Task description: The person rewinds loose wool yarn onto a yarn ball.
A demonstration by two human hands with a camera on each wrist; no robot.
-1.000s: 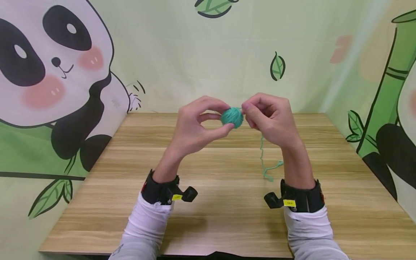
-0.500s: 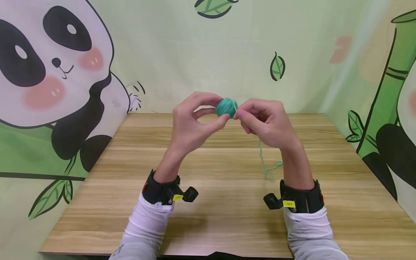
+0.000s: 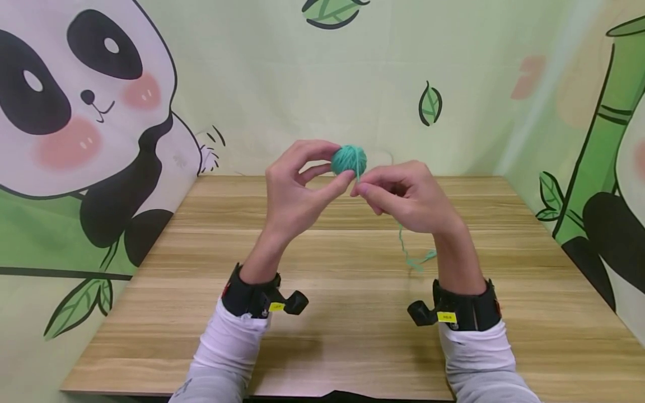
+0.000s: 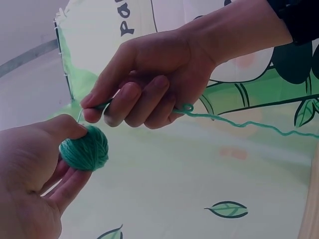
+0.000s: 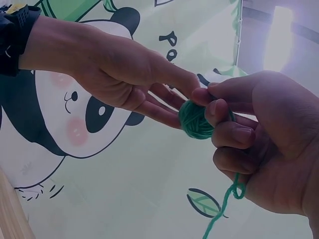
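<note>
A small ball of teal yarn [image 3: 347, 159] is held up above the table by my left hand [image 3: 299, 187], its thumb below and fingers above in the head view. My right hand [image 3: 408, 196] pinches the yarn strand [image 3: 358, 168] between thumb and forefinger, just below and right of the ball. In the left wrist view the strand runs taut from the ball [image 4: 85, 148] to the pinching fingertips. It passes under the other curled fingers and leaves the right hand as a loose tail [image 4: 239, 123] with a small loop. The tail [image 3: 403, 246] hangs down to the table in the head view.
The wood-grain table [image 3: 342, 324] spans the area beneath both hands. A fabric backdrop [image 3: 252, 84] printed with pandas, leaves and bamboo surrounds it. Each wrist wears a black strap with a small camera [image 3: 296, 303].
The yarn ball and left hand have shifted up and slightly left. My right hand has moved down and left, drawing the strand down over the ball's right side. The tail's end has slid slightly.
</note>
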